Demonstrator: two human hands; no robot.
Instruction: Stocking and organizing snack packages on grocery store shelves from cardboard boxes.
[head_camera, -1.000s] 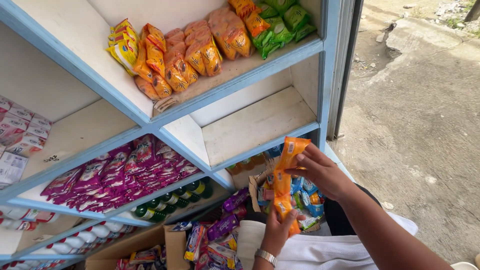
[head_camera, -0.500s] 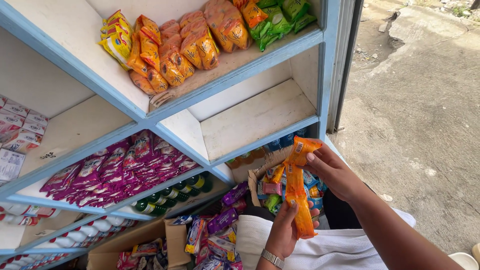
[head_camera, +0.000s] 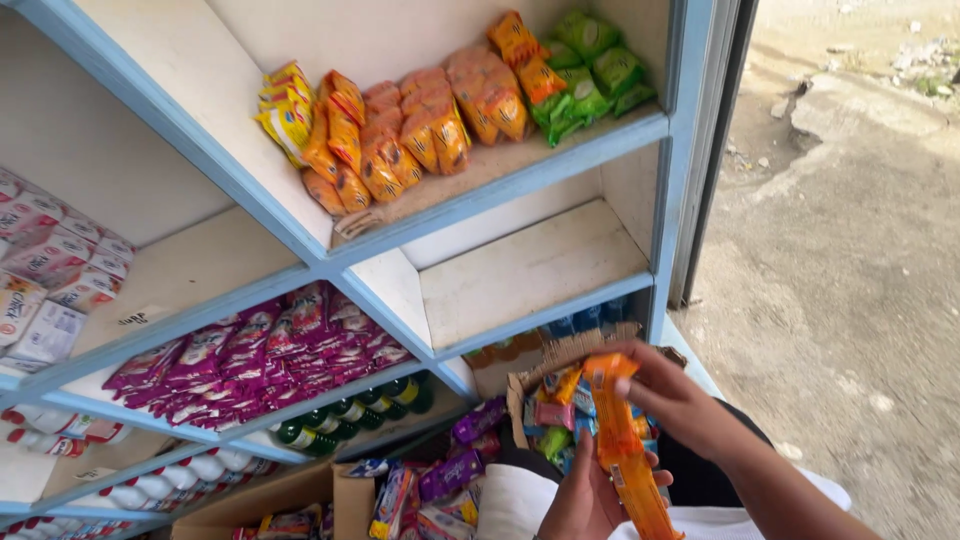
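Note:
A long strip of joined orange snack packets (head_camera: 622, 445) hangs between my hands at the lower right. My right hand (head_camera: 672, 393) pinches its top end. My left hand (head_camera: 590, 495) grips it lower down, palm toward me. Just behind the strip sits an open cardboard box (head_camera: 545, 362) filled with mixed colourful packets. A light blue shelf unit (head_camera: 480, 205) stands beyond, its nearest compartment (head_camera: 530, 270) bare.
Orange, yellow and green snack bags (head_camera: 440, 120) fill the upper shelf. Purple packets (head_camera: 250, 350) and green bottles (head_camera: 340, 415) lie lower left, pink-white boxes (head_camera: 50, 270) far left. Another carton of packets (head_camera: 420, 490) sits below. Bare concrete ground (head_camera: 850, 280) stretches to the right.
Both hands and the orange strip have dropped lower in view, and the strip now hangs straighter. The view has shifted, showing more of the upper shelf.

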